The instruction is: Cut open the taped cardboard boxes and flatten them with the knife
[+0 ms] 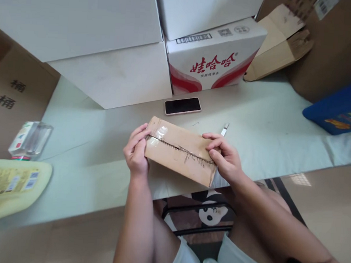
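Note:
Between my two hands is a small brown cardboard box (pixel 174 155), tilted near the front edge of the table. A dark, ragged seam runs along its upper face, with a strip of shiny clear tape near the left end. My left hand (pixel 137 151) grips the left end, thumb on the face. At the other end my right hand (pixel 223 156) holds on, its thumb and fingers near the seam. Just past the right hand lies a small white and metal tool (pixel 225 129), perhaps a utility knife. A phone (pixel 183 106) with a dark screen rests behind the box.
White cartons (pixel 131 73) stand stacked at the back, beside a red and white carton (pixel 215 62). An opened cardboard piece (pixel 275 50) leans at back right. A blue container (pixel 337 109) stands right; a clear bottle (pixel 32 138) and a yellow bottle (pixel 14 189) lie left.

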`<state>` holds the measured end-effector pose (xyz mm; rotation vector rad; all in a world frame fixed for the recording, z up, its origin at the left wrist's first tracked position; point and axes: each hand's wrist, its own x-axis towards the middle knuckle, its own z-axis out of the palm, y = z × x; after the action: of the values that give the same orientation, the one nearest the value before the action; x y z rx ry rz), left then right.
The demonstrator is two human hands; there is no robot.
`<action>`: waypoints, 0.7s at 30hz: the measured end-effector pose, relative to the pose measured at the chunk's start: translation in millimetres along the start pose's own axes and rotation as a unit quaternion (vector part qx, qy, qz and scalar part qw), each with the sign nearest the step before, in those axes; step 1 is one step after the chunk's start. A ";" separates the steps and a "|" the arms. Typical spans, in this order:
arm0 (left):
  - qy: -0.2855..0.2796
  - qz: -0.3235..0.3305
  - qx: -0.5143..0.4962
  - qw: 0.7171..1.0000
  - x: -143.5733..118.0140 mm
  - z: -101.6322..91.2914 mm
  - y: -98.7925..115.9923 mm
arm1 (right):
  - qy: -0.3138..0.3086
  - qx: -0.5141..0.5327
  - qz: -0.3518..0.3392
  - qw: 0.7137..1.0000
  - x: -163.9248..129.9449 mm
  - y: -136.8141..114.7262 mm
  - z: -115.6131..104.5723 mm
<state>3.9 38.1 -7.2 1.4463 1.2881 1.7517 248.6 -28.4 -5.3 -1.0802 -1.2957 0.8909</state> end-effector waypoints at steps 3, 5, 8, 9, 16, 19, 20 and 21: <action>0.019 -0.002 -0.015 1.000 0.8 0.7 2.0 | -0.001 0.015 0.005 1.000 1.2 -1.2 -2.4; 0.025 -0.001 -0.020 0.999 1.3 0.5 1.8 | 0.039 0.034 0.018 0.999 12.7 3.5 -13.1; 0.028 -0.002 -0.029 0.999 1.9 -0.2 1.0 | 0.147 0.018 0.070 0.986 54.1 21.0 -50.6; 0.029 -0.002 -0.030 0.999 1.9 -0.6 0.9 | 0.186 0.006 0.098 0.978 73.3 28.8 -68.6; 0.041 -0.022 -0.016 0.999 0.1 -9.1 5.1 | 0.345 -0.075 0.258 0.899 204.6 78.4 -198.2; 0.034 -0.034 0.004 0.999 0.7 -15.6 7.5 | 0.366 -0.070 0.264 0.890 243.9 93.2 -225.1; 0.033 -0.035 0.015 0.999 1.3 -17.5 8.2 | 0.365 -0.065 0.263 0.890 255.8 98.3 -230.2; 0.035 -0.038 0.024 0.998 2.2 -19.1 8.8 | 0.362 -0.060 0.262 0.892 267.2 103.4 -234.0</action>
<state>-13.2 29.9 2.1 1.3546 1.4114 1.7470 514.0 229.1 -17.5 -1.7000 -0.4342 0.6777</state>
